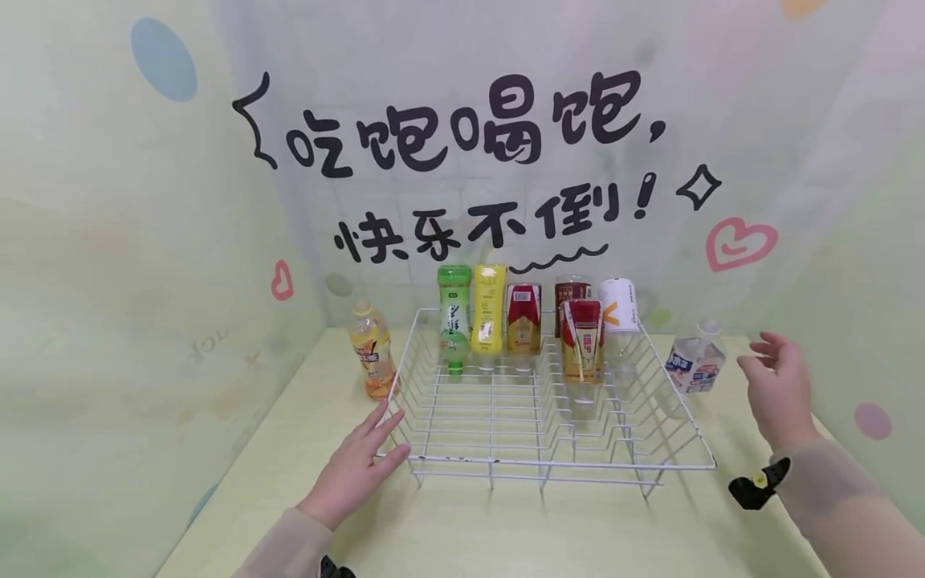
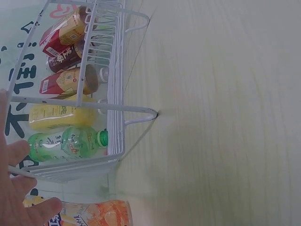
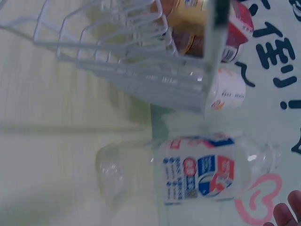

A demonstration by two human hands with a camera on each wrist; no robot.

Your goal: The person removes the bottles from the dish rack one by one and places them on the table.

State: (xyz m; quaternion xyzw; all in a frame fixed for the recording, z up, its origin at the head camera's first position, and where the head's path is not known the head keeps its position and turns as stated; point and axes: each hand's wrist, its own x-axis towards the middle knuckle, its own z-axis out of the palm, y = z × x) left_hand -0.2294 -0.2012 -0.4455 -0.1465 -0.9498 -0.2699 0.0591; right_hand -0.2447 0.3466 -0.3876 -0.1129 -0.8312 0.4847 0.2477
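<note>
A white wire rack (image 1: 549,463) stands on the pale green table (image 1: 506,530). Along its far side several bottles stand upside down: a green one (image 1: 454,313), a yellow one (image 1: 488,309), red-labelled tea bottles (image 1: 582,341) and a white one (image 1: 620,305). My left hand (image 1: 383,437) lies flat with straight fingers against the rack's front left corner. An orange drink bottle (image 1: 372,353) stands just left of the rack. My right hand (image 1: 759,357) hovers open beside a clear bottle with a blue and red label (image 1: 695,363), without touching it. In the right wrist view this clear bottle (image 3: 197,169) is next to the rack (image 3: 131,61).
Patterned walls close in the table on the left, back and right. The left wrist view shows the rack's foot (image 2: 141,117) on the table, the green bottle (image 2: 66,143) inside and the orange bottle (image 2: 94,214) near my fingers (image 2: 42,207). The front rows of the rack hold nothing.
</note>
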